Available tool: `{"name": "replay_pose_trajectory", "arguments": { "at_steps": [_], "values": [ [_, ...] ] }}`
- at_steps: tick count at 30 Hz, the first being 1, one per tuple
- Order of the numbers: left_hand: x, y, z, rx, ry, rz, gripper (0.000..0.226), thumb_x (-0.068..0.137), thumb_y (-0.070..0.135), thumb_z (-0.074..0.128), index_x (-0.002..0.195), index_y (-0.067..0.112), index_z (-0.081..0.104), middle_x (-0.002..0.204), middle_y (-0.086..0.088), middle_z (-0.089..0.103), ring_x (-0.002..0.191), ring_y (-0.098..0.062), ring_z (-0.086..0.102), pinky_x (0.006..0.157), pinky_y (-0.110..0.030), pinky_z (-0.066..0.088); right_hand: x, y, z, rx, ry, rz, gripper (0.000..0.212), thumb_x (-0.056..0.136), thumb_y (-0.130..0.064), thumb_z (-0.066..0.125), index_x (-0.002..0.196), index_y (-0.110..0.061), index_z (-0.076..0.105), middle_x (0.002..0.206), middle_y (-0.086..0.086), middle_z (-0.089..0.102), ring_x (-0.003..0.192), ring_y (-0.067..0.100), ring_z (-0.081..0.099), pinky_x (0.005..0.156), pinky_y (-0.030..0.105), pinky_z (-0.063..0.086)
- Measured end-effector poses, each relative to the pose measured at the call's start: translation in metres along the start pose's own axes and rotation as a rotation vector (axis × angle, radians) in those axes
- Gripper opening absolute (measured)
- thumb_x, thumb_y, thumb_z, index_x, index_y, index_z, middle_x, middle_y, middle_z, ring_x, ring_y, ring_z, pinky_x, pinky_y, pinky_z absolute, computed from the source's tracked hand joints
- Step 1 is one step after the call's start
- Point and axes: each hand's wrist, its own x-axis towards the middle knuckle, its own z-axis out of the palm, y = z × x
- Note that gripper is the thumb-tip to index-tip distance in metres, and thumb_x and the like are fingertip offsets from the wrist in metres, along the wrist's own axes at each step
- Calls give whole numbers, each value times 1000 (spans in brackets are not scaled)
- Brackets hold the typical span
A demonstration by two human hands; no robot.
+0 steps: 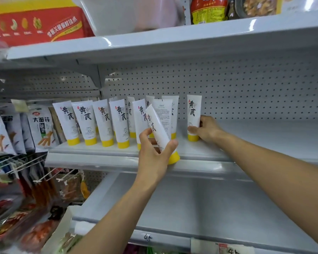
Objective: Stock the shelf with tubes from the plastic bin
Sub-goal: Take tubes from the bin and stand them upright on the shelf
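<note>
Our left hand point(154, 153) curls round the lower body of a tilted white plastic tube with a yellow cap point(156, 125), cap down at the grey metal shelf point(92, 159) edge. Our right hand point(207, 129) grips an upright white tube point(194, 114) just above its cap, standing on the shelf.

The left hand point(154, 151) and right hand point(206, 130) are bare. The left forearm point(121, 208) and right forearm point(273, 171) are bare too, slim and smooth, uncovered right to the edge of view.
</note>
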Motion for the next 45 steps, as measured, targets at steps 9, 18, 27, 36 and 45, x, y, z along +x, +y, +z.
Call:
{"name": "replay_pose_trajectory", "arguments": {
  "at_steps": [9,18,27,36,45],
  "values": [
    [-5,6,0,36,17,8,68,81,37,75,133,27,33,106,3,59,93,-18,63,83,-39,55,-8,4,-2,-71,-38,72,55,85,-26,70,129,-4,44,121,8,56,103,22,56,81,29,43],
    [-16,30,4,54,-5,64,57,77,30,80,120,28,44,103,11,62,94,-10,64,84,-40,57,-88,-37,-26,117,-445,-235,42,72,-13,80,110,-18,61,98,1,66,81,8,60,78,23,53],
    [-19,43,5,99,-86,62,43,89,45,62,122,19,52,102,6,62,95,-15,63,90,-45,54,-94,-38,-19,242,-259,-281,38,77,-9,77,112,-14,63,98,-2,71,83,9,65,73,22,56],
    [-18,15,-6,584,-34,276,31,91,34,60,120,21,56,106,9,58,95,-10,57,85,-35,50,-70,-20,-27,243,-174,-103,37,75,-5,77,106,-15,60,91,-4,67,84,13,63,66,19,50],
    [-6,11,-10,687,-54,325,26,92,33,58,116,22,58,103,13,52,99,-11,56,85,-36,50,-59,-12,-14,222,-247,-59,42,76,-2,76,112,-14,58,101,0,66,93,17,64,75,27,53]
  ]
}}
